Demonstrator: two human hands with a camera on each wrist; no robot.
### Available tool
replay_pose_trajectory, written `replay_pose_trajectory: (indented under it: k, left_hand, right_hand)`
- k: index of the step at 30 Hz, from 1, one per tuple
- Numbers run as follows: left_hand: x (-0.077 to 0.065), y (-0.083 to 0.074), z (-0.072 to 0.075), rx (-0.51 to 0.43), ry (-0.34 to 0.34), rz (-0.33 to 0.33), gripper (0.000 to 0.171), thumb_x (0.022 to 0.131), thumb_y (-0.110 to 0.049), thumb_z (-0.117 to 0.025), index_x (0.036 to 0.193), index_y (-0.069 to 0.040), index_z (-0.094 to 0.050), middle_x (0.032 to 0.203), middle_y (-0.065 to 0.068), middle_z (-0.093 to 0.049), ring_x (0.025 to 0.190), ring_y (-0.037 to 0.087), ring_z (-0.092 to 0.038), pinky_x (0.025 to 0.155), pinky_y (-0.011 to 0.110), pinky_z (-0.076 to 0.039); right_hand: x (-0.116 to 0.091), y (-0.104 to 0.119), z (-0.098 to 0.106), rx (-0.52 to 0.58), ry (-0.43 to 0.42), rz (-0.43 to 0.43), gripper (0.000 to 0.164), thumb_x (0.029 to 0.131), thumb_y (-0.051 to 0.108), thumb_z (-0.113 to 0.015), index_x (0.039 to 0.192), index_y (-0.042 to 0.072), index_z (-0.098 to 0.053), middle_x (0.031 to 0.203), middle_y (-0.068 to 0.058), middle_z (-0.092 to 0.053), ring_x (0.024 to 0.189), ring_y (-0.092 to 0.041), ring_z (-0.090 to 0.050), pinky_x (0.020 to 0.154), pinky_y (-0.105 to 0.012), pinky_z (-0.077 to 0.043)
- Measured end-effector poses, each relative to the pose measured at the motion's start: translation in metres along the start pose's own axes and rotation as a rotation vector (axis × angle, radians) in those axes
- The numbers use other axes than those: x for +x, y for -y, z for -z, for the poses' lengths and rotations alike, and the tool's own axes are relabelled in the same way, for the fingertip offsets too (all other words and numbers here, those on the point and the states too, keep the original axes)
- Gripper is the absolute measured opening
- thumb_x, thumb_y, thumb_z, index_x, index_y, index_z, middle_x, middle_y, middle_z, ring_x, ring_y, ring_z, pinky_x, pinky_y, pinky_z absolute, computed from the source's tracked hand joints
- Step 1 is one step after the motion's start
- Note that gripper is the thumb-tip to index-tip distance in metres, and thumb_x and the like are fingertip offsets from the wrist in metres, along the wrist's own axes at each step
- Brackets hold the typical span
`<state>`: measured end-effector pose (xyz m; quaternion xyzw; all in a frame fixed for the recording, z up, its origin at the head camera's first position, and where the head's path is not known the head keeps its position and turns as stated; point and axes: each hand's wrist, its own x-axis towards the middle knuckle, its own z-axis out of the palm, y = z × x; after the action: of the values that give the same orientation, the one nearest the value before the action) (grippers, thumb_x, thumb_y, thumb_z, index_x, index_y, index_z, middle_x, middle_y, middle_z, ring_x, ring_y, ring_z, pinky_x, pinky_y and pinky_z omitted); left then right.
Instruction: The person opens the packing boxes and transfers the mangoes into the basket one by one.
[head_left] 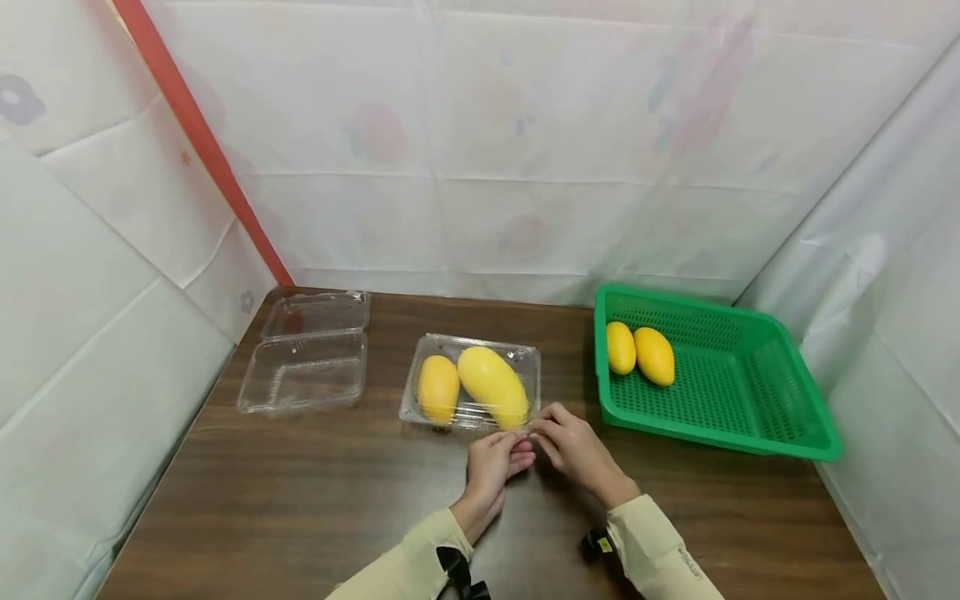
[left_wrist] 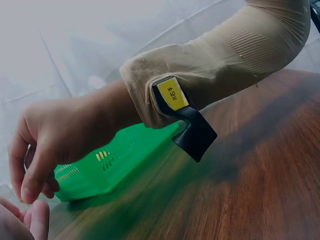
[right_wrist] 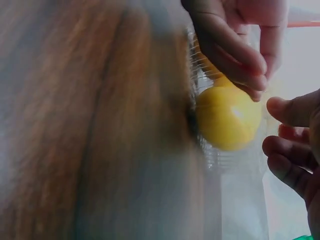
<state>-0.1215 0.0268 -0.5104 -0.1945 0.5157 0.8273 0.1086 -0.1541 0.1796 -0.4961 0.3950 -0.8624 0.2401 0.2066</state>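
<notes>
Two yellow mangoes lie inside a clear plastic clamshell box in the middle of the table. At its near right corner my left hand and right hand almost meet, fingertips close together. Both seem to pinch a small clear thing between thumb and finger; it is too small to make out. In the right wrist view, the left hand and right hand hang over one mango. The left wrist view shows the right hand with curled fingers.
A green plastic basket holding two more mangoes stands at the right. At the back left lies a second clear clamshell box, its lid raised. White sheets wall the table behind and at both sides.
</notes>
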Motion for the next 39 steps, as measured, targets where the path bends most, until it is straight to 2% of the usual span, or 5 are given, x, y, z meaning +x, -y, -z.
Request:
replay_pose_trajectory:
  k: [9, 15, 21, 33, 39]
  left_hand:
    - [-0.003, 0.003, -0.002, 0.008, 0.076, -0.038, 0.025, 0.094, -0.005, -0.059, 0.111, 0.013, -0.064, 0.086, 0.005, -0.071, 0.075, 0.011, -0.068, 0.070, 0.023, -0.058]
    - [0.002, 0.009, -0.002, -0.027, 0.092, -0.029, 0.025, 0.094, -0.003, -0.059, 0.112, 0.013, -0.063, 0.086, 0.003, -0.071, 0.075, 0.009, -0.068, 0.072, 0.023, -0.058]
    - [0.004, 0.010, -0.003, -0.050, 0.096, -0.035, 0.021, 0.092, 0.000, -0.059, 0.107, 0.014, -0.064, 0.080, 0.003, -0.070, 0.071, 0.009, -0.068, 0.068, 0.022, -0.058]
    - [0.002, 0.016, -0.014, -0.094, -0.005, 0.011, 0.008, 0.086, 0.001, -0.055, 0.084, -0.002, -0.062, 0.070, 0.000, -0.064, 0.062, 0.007, -0.062, 0.060, 0.018, -0.053]
    - [0.003, 0.017, -0.009, -0.126, -0.051, 0.021, 0.011, 0.091, -0.006, -0.054, 0.086, -0.001, -0.063, 0.070, -0.001, -0.063, 0.060, 0.006, -0.060, 0.056, 0.017, -0.049]
  right_hand:
    - [0.001, -0.001, 0.001, -0.073, -0.007, 0.057, 0.016, 0.076, 0.000, -0.078, 0.089, 0.008, -0.074, 0.089, -0.001, -0.065, 0.082, -0.014, -0.061, 0.075, -0.027, -0.056]
    - [-0.001, 0.001, -0.001, -0.042, -0.031, 0.078, 0.018, 0.074, -0.005, -0.075, 0.089, 0.005, -0.074, 0.091, -0.004, -0.069, 0.086, -0.017, -0.063, 0.078, -0.029, -0.057]
    - [-0.002, 0.002, -0.001, 0.005, -0.069, 0.033, 0.019, 0.074, -0.008, -0.075, 0.088, 0.005, -0.073, 0.089, -0.004, -0.067, 0.083, -0.016, -0.064, 0.077, -0.029, -0.057]
    - [-0.003, 0.004, 0.000, 0.049, -0.106, 0.026, 0.018, 0.074, -0.011, -0.070, 0.083, 0.004, -0.072, 0.083, -0.003, -0.065, 0.073, -0.012, -0.061, 0.068, -0.023, -0.055]
    - [0.014, 0.008, 0.011, 0.067, -0.108, 0.021, 0.014, 0.078, -0.009, -0.072, 0.085, 0.003, -0.072, 0.083, -0.003, -0.063, 0.071, -0.012, -0.062, 0.065, -0.022, -0.055]
